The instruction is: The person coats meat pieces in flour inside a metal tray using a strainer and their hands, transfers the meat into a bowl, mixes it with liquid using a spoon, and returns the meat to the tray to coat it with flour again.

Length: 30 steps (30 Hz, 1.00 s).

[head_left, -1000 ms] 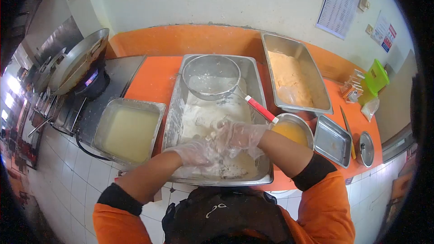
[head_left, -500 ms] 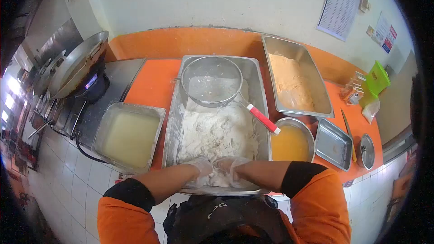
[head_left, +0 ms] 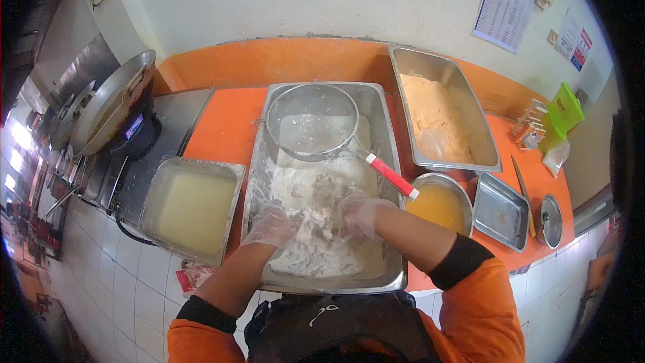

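A deep steel pan (head_left: 255, 181) holds white flour (head_left: 316, 265) with floury lumps in it. My left hand (head_left: 272, 224), in a clear plastic glove, reaches into the flour near the pan's left wall. Opposite it, my right hand (head_left: 357, 214), gloved the same way, is in the flour on the right. White-coated lumps (head_left: 317, 222) lie between the two hands; their kind cannot be made out. Flour and blur hide the fingers of both hands. Across the far part of the pan rests a round sieve (head_left: 312, 121) with a red handle (head_left: 388, 173).
Left stands a pan of pale liquid (head_left: 191, 210), beside a stove with a large wok (head_left: 114, 104). To the right are a steel pan of orange-tinted powder (head_left: 437, 117), a bowl of yellow-orange liquid (head_left: 435, 205), a small tray (head_left: 500, 212), a knife (head_left: 521, 181) and a green container (head_left: 563, 117).
Both hands have moved forward from the pan's near edge and farther apart. Flour near the front edge is now uncovered, and the lumps between the hands have shifted.
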Each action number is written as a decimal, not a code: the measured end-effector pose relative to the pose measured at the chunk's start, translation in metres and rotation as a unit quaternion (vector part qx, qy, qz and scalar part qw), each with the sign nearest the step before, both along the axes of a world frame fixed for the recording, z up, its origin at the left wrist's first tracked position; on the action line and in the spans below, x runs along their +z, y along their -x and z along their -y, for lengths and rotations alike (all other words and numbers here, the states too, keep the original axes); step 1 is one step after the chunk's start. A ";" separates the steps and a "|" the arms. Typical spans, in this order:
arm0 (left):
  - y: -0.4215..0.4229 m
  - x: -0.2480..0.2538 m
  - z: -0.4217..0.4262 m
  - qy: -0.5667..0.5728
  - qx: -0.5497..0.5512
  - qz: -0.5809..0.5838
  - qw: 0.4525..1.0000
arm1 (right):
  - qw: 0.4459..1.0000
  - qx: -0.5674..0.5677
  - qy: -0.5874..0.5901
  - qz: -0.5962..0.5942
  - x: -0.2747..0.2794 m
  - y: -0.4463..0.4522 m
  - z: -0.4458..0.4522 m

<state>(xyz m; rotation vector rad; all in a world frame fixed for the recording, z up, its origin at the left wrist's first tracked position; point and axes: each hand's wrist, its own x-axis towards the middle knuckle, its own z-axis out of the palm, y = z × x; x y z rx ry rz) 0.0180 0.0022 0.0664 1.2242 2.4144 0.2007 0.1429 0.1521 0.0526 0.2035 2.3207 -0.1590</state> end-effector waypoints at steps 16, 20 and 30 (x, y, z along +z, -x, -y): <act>-0.012 -0.035 0.004 0.106 -0.200 -0.149 0.963 | 0.944 -0.018 0.186 -0.274 -0.037 0.017 0.016; -0.018 -0.067 -0.006 0.098 -0.145 -0.101 0.979 | 0.951 -0.224 -0.023 -0.213 -0.094 0.017 0.070; -0.005 -0.007 -0.016 0.098 -0.018 0.033 0.994 | 0.934 -0.122 0.021 -0.334 -0.038 0.017 -0.027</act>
